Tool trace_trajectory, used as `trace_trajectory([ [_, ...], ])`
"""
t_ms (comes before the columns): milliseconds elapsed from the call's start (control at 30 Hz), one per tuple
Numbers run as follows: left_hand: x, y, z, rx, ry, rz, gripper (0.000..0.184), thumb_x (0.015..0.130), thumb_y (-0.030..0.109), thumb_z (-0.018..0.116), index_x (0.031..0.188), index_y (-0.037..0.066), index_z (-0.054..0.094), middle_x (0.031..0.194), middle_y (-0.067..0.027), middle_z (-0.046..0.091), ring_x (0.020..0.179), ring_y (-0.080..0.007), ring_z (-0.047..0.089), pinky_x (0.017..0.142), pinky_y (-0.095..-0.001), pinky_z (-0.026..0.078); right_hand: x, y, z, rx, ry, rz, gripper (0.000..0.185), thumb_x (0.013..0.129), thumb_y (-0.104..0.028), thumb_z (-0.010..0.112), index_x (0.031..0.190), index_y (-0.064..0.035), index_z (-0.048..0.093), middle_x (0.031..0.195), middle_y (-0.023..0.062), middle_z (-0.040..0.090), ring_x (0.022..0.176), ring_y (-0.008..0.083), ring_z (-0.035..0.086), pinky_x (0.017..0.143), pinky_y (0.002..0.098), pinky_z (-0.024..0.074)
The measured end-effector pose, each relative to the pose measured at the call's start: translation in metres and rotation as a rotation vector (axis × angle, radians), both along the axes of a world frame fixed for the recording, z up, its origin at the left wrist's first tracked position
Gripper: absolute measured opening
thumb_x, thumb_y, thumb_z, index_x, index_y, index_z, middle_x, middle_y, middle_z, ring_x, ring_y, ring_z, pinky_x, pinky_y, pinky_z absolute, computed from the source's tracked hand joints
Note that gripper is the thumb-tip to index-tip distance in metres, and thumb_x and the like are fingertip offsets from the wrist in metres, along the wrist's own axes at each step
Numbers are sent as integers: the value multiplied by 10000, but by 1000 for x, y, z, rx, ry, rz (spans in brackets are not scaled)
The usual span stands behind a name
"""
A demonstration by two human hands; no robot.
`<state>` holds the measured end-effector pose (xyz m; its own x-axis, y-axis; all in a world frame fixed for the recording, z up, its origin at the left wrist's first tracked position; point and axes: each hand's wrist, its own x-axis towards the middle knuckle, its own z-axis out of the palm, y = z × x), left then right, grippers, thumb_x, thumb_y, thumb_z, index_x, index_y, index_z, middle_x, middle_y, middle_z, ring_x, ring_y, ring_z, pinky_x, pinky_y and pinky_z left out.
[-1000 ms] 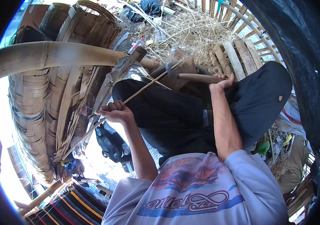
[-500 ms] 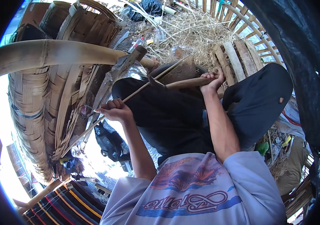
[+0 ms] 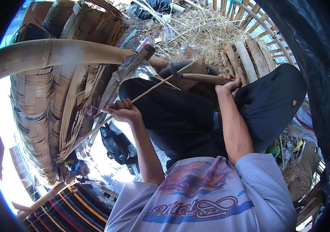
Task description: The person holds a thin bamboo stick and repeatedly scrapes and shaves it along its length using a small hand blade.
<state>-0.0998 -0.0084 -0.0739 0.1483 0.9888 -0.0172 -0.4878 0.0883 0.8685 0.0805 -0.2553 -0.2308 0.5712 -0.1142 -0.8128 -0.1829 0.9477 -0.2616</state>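
In the head view my left hand (image 3: 123,111) is closed around a long thin bamboo stick (image 3: 149,91), which slants from the lower left up to the far right. My right hand (image 3: 228,83) grips the wooden handle of a tool with a short, dark curved metal blade (image 3: 201,78). The blade end is blurred and lies at the stick's upper part, near its far end; whether it touches cannot be told. Beyond it, a brown wooden block (image 3: 193,67) stands by a dark round rim. My crossed legs in black trousers (image 3: 180,112) are below the stick.
A thick bamboo pole (image 3: 84,52) crosses at upper left, above large woven bamboo baskets (image 3: 31,104). A rough wooden post (image 3: 128,71) leans beside my left hand. Straw (image 3: 207,31) and wooden slats (image 3: 246,58) lie ahead. A black bag (image 3: 114,145) sits at my left.
My right hand has moved the tool to the right and slightly up, so its blade is nearer the stick's far end. My left hand keeps its grip. The whole view has shifted slightly.
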Motion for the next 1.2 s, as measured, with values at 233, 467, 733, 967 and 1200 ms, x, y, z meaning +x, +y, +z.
trace_trajectory([
  [233, -2, 4, -3, -13, 10, 8, 471, 956, 541, 294, 665, 179, 214, 467, 56, 113, 425, -75, 83, 409, -264, 113, 9, -13, -8, -176, 53, -48, 411, 850, -433, 458, 579, -145, 347, 501, -17, 383, 455, 132, 398, 529, 307, 382],
  [467, 3, 4, 2, -68, 27, 93, 459, 966, 528, 272, 678, 173, 234, 477, 55, 119, 421, -78, 103, 409, -259, 140, -3, 6, 13, 59, -113, 217, 387, 823, -411, 506, 585, -131, 382, 494, -32, 377, 453, 128, 394, 527, 290, 377],
  [733, 10, 0, 5, -81, 82, 129, 476, 975, 518, 238, 669, 154, 215, 490, 48, 133, 429, -85, 117, 409, -262, 150, -5, 7, 14, 59, -116, 114, 316, 807, -349, 502, 608, -137, 376, 498, -27, 361, 464, 133, 390, 526, 299, 386],
  [967, 2, 4, -2, -33, 42, 84, 458, 969, 519, 279, 706, 144, 269, 470, 43, 160, 411, -77, 143, 386, -262, 156, -1, -3, 9, -22, 11, -14, 315, 819, -340, 520, 627, -137, 374, 499, -29, 356, 463, 118, 395, 500, 274, 366],
  [1200, 7, 4, -8, 26, 100, 103, 440, 965, 511, 311, 733, 140, 275, 468, 37, 193, 401, -79, 195, 378, -251, 180, -19, 23, 28, 125, -60, 180, 329, 784, -315, 562, 584, -137, 370, 493, -23, 352, 455, 126, 389, 509, 291, 404],
])
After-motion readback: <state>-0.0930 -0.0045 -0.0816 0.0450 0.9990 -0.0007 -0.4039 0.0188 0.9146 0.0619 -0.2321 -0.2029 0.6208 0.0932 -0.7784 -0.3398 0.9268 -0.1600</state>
